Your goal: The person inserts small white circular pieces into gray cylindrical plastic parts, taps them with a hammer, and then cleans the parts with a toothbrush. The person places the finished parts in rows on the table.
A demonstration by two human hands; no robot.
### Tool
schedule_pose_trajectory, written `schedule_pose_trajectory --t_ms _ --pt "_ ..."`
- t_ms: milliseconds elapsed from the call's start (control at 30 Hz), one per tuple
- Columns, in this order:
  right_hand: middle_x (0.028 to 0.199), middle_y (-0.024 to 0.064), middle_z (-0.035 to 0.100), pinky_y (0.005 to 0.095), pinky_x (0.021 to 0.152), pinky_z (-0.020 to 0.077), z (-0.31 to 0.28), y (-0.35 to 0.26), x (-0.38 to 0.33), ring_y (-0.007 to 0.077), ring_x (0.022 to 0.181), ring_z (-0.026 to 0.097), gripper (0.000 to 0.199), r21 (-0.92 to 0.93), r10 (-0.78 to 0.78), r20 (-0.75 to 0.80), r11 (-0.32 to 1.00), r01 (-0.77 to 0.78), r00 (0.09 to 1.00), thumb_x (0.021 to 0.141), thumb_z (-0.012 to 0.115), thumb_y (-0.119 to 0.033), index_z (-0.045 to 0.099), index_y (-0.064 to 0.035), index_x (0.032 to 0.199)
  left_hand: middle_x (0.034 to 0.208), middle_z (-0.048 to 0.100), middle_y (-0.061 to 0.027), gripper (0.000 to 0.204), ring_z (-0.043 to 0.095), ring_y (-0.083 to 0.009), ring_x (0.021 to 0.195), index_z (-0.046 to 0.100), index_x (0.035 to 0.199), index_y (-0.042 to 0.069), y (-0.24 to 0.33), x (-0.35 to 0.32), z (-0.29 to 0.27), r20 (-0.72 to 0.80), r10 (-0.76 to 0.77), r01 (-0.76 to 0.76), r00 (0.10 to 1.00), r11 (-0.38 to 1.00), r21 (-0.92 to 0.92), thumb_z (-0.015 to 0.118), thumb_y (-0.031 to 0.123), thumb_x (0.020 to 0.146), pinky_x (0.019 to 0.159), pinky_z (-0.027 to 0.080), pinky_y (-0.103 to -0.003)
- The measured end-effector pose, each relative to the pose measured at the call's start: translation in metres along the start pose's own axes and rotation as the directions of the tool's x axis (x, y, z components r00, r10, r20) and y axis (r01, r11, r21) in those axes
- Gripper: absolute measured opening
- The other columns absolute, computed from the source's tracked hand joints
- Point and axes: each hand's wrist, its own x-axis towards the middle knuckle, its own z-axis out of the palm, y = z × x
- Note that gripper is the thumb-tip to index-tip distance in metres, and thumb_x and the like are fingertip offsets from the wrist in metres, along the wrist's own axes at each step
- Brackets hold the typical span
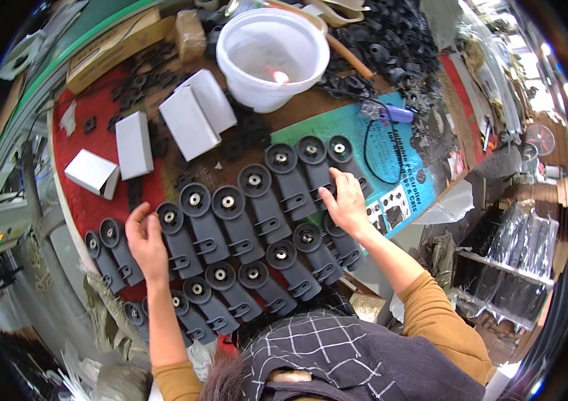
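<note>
Two slanting rows of dark grey plastic brackets (234,217) lie at the table's near side. Each has a round cup at one end, many with a silver metal ring in the centre, and a flat leg with a slotted tab. My left hand (147,246) rests over the left part of the far row, fingers curved and apart. It hides whatever lies beneath it. At the far row's right end my right hand (346,206) reaches over the brackets, thumb and fingers spread, fingertips close to a bracket's leg (324,175). I see nothing held in either hand.
Beyond the rows stand a white bucket (257,93) and several white boxes (133,144). Small black parts (384,40) are heaped at the far right. A blue-green printed sheet (391,150) lies right, with a purple tool (399,115) and its cord on it.
</note>
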Motion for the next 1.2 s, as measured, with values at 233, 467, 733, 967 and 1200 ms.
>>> schedule_pose_trajectory --t_ms 233,467,733,967,1200 --pt "0.113 0.0192 0.056 0.0435 0.094 0.0408 -0.039 0.061 0.171 0.0362 0.104 0.052 0.049 -0.187 -0.186 -0.351 0.974 0.126 0.918 0.084 0.066 -0.027 0.051 -0.0010 0.123 0.116 0.057 -0.0103 0.026 0.058 -0.0209 0.102 0.062 0.110 0.004 0.042 -0.056 0.069 0.281 0.215 -0.255 0.936 0.960 0.115 0.065 0.006 0.085 0.084 0.049 -0.030" --pt "0.115 0.0265 0.061 0.0475 0.096 0.0460 -0.030 0.101 0.349 0.0407 0.110 0.059 0.054 -0.286 0.303 0.127 0.923 -0.258 0.944 0.082 0.064 -0.021 0.045 -0.0069 0.130 0.117 0.059 -0.0158 0.028 0.056 -0.0317 0.111 0.064 0.108 0.003 0.072 -0.119 0.141 0.473 0.074 -0.184 0.878 0.964 0.191 0.069 0.012 0.082 0.095 0.046 -0.038" --pt "0.067 0.0047 0.057 0.0261 0.041 0.0447 -0.119 0.098 0.374 0.0120 0.049 0.053 0.020 0.356 0.237 0.440 0.840 -0.410 0.866 0.089 0.059 -0.016 0.060 0.0004 0.100 0.116 0.060 -0.0120 0.024 0.059 -0.0223 0.102 0.066 0.107 0.004 0.095 -0.169 0.157 0.404 0.062 -0.124 0.913 0.984 0.129 0.068 0.011 0.084 0.083 0.050 -0.032" --pt "0.061 0.0045 0.053 0.0278 0.039 0.0419 -0.173 0.064 0.200 0.0134 0.043 0.050 0.022 0.708 0.160 0.174 0.665 -0.237 0.972 0.095 0.053 -0.026 0.051 -0.0042 0.096 0.113 0.061 -0.0148 0.022 0.059 -0.0311 0.107 0.066 0.103 0.003 0.084 -0.202 0.155 0.393 0.198 -0.257 0.898 0.961 0.102 0.068 0.013 0.083 0.090 0.048 -0.038" --pt "0.055 -0.0010 0.043 0.0259 0.037 0.0390 -0.167 0.058 0.072 0.0106 0.040 0.046 0.030 0.804 0.100 0.196 0.553 -0.218 0.976 0.099 0.051 -0.038 0.043 -0.0096 0.103 0.129 0.051 -0.0234 0.060 0.049 -0.0359 0.123 0.051 0.122 -0.004 0.085 -0.190 0.247 0.635 0.447 -0.658 0.631 0.741 0.133 0.077 0.020 0.073 0.104 0.041 -0.041"
